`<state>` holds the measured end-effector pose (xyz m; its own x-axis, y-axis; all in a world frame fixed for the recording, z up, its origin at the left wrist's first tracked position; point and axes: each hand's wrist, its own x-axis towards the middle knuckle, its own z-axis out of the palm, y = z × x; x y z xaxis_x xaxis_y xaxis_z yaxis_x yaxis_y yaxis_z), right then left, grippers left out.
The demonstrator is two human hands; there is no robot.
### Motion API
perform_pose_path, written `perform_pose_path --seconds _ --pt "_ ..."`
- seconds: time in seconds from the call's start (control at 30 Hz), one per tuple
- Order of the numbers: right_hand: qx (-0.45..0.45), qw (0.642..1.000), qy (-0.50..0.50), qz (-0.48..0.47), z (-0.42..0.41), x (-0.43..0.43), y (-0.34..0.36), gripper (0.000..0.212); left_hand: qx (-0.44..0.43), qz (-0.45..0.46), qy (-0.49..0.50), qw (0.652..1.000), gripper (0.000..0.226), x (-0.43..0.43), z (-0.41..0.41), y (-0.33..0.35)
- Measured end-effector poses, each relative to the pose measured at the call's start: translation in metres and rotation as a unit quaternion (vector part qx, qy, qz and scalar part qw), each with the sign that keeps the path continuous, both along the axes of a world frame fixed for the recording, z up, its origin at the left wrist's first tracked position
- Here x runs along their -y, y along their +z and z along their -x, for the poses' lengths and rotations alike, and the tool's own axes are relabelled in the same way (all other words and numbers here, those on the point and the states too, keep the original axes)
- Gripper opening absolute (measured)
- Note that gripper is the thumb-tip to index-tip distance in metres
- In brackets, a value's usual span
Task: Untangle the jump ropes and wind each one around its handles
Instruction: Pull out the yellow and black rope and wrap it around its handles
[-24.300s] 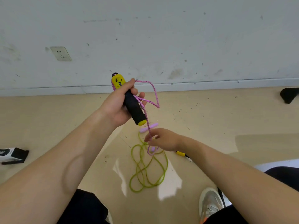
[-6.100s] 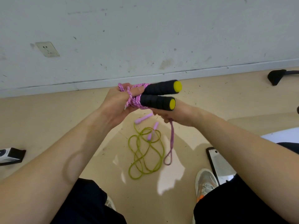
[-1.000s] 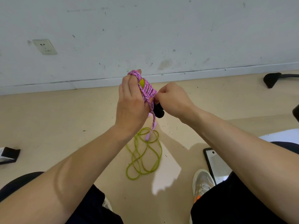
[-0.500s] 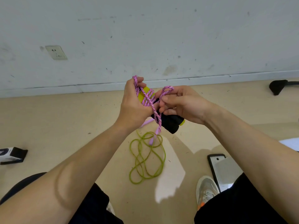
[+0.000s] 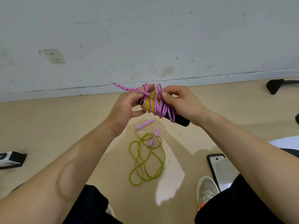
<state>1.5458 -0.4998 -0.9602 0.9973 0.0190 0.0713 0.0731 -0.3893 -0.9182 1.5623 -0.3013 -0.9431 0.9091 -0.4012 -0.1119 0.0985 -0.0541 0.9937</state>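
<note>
The pink rope (image 5: pixel 159 105) is wound around the paired black handles (image 5: pixel 178 119), held up in the air above the green rope (image 5: pixel 146 160) on the floor. The right hand (image 5: pixel 182 102) grips the handles while the left hand (image 5: pixel 125 107) pinches the loose tail. The braided cord looks soft and light, likely to spring loose; best pinched near its end

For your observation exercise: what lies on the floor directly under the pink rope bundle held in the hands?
Under the pink rope bundle lies a green rope in loose loops on the floor, with two lilac handles. Whether the loops are knotted cannot be told.
</note>
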Motion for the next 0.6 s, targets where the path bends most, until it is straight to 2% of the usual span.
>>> perform_pose_path --seconds 0.07,0.13,0.2,0.3,0.43,0.6 --pt "0.034 0.999 -0.002 0.035 -0.001 -0.001 -0.005 0.021 -0.054 0.038 -0.007 0.998 0.047 -0.004 -0.002 0.003" --pt "0.059 0.997 -0.023 0.052 0.0 -0.005 -0.005 0.02 -0.081 0.027 -0.011 0.996 0.053 -0.007 -0.005 0.004" --pt "0.084 0.993 -0.048 0.062 0.002 -0.009 -0.004 0.022 -0.071 0.005 -0.001 0.997 0.055 -0.005 -0.003 0.004" --pt "0.123 0.984 -0.065 0.11 0.002 -0.01 -0.005 0.024 -0.046 -0.002 0.023 0.999 0.042 0.002 0.002 0.002" --pt "0.157 0.963 -0.032 0.219 0.006 -0.014 -0.002 0.029 -0.037 -0.015 0.068 0.997 0.034 0.003 0.001 -0.001" --pt "0.163 0.912 -0.041 0.374 0.007 -0.017 -0.003 0.03 -0.035 -0.052 0.027 0.998 0.03 0.004 0.004 -0.005"
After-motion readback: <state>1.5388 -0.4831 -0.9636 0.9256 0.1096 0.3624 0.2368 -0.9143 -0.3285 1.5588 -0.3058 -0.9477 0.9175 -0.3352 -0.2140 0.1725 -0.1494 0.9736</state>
